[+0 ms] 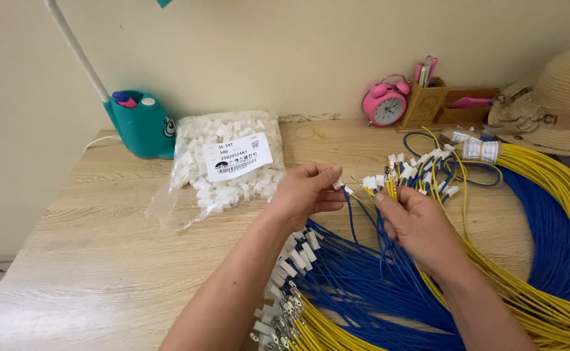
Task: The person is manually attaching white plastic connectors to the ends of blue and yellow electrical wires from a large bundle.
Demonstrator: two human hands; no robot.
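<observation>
Blue wire point(352, 209), white connector point(341, 186) on its end, pinched in the closed fingers of the left hand point(304, 194) above the wooden table point(103, 247). Right hand point(415, 221) grips a bunch of yellow wires point(391, 188) just beside it. Clear bag of white connectors point(223, 162) lies near the left hand; pink alarm clock point(385, 104) stands at the wall.

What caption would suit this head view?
Left hand pinches a small white connector while right hand holds blue and yellow wires.

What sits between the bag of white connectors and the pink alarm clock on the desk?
Head view: only bare wooden desk lies between the bag of white connectors and the pink alarm clock.
</observation>
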